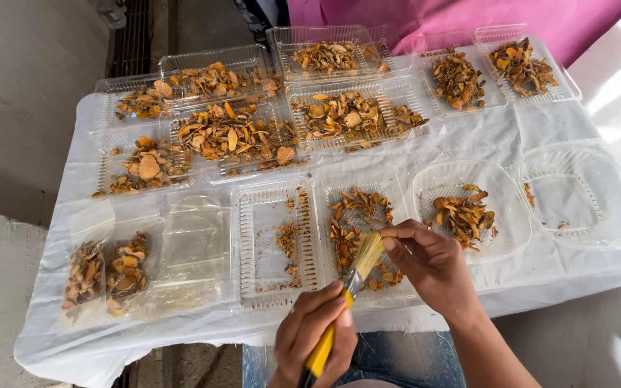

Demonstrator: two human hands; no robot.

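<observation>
Yellow-handled paintbrush [346, 302], gripped in our left hand [314, 334], meets our right hand's [429, 262] pinching fingertips over dried orange slices [357, 230].

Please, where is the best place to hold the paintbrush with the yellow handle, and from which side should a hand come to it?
Probably the yellow handle of the paintbrush, from the near side, below the metal band. The brush points away from the person, bristles up over a clear tray of orange slices, so the handle end is nearest. The left hand already wraps it there; the right hand touches the bristles.
</observation>
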